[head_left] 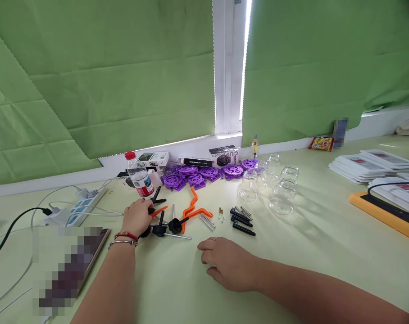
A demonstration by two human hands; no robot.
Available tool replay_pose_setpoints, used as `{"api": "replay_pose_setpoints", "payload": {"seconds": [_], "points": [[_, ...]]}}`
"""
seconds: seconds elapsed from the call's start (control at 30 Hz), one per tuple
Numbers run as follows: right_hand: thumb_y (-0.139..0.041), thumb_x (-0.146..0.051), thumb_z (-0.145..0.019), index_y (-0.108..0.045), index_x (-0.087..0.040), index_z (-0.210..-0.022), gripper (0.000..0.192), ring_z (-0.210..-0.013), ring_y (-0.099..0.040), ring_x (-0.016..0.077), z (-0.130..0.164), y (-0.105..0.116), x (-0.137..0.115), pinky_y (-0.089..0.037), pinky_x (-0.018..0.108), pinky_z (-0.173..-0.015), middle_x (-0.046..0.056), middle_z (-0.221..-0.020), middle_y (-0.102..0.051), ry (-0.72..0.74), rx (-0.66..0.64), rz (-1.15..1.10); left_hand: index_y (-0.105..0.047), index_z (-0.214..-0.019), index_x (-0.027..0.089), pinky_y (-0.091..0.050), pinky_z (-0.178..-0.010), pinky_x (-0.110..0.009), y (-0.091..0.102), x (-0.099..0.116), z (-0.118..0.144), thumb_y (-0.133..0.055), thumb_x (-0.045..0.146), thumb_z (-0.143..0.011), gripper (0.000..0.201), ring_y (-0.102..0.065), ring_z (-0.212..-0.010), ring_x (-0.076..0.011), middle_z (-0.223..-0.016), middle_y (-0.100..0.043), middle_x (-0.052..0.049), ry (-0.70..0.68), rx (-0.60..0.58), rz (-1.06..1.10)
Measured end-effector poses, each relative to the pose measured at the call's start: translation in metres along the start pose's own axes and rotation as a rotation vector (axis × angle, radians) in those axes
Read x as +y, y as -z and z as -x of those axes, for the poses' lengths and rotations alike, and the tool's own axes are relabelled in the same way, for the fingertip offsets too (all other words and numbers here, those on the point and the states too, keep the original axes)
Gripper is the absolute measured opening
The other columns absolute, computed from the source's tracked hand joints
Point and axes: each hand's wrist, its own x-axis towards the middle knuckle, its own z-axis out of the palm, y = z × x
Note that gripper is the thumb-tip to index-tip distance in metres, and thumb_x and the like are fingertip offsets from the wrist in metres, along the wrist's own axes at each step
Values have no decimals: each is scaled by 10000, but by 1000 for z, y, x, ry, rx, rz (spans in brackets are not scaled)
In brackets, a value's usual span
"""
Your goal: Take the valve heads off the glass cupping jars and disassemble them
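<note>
Resting on the pale green worktop point(177, 288), the left hand point(137, 217) curls its fingers around a small black plastic knobbed peg point(145, 232) beside bent orange strips point(193, 209); the right hand point(226, 263) lies flat, fingers loosely together, empty.

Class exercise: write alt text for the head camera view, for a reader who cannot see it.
A person's left hand grips small black and orange plastic parts on a pale green table, while the right hand rests flat nearby. Behind lie purple discs, glass jars and a water bottle.
</note>
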Motion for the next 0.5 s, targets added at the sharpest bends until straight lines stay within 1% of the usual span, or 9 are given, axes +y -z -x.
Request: {"api": "replay_pose_setpoints", "payload": {"seconds": [0.1, 0.23, 0.3, 0.37, 0.43, 0.5], "points": [[-482, -189, -825, -632, -149, -918, 181, -1089, -548, 234, 1, 0, 0, -436, 360, -898, 101, -1238, -561, 2, 0, -7, -591, -887, 212, -419, -765, -360, 1, -1, 0, -579, 270, -692, 204, -563, -971, -280, -1044, -629, -89, -5, -16, -39], [-484, -189, -818, -638, -149, -916, 187, -1083, -551, 238, 1, 1, 0, -439, 366, -897, 106, -1236, -563, 3, 7, -11, -544, -836, 208, -412, -769, -358, 2, 1, 2, -549, 266, -710, 138, -577, -930, -266, -953, -635, -77, -9, 8, -11], [-484, -190, -819, -639, -149, -932, 196, -1094, -547, 242, 1, 2, -1, -437, 367, -904, 109, -1248, -557, 1, 3, -16, -524, -814, 209, -418, -762, -349, 3, 4, 5, -548, 286, -709, 132, -583, -893, -255, -925, -620, -67, -13, 46, 25], [-489, -190, -819, -640, -151, -946, 201, -1106, -541, 243, 1, 3, -1, -432, 367, -917, 111, -1259, -551, -2, 1, -29, -507, -821, 206, -432, -750, -337, 6, 6, 8, -534, 296, -715, 141, -582, -868, -240, -936, -592, -68, -10, 143, 76], [-496, -185, -816, -641, -154, -954, 202, -1116, -536, 240, 2, 4, -1, -425, 364, -932, 109, -1271, -544, -1, 5, -55, -493, -851, 201, -447, -761, -325, 12, 9, 12, -523, 295, -722, 163, -572, -890, -229, -989, -557, -80, 5, 297, 144], [-507, -185, -814, -639, -156, -972, 208, -1127, -529, 237, 4, 6, -1, -423, 356, -942, 108, -1275, -542, -7, 16, -105, -481, -887, 196, -452, -805, -318, 19, 13, 17, -525, 288, -725, 191, -548, -975, -234, -1050, -523, -96, 4, 464, 215]]}}
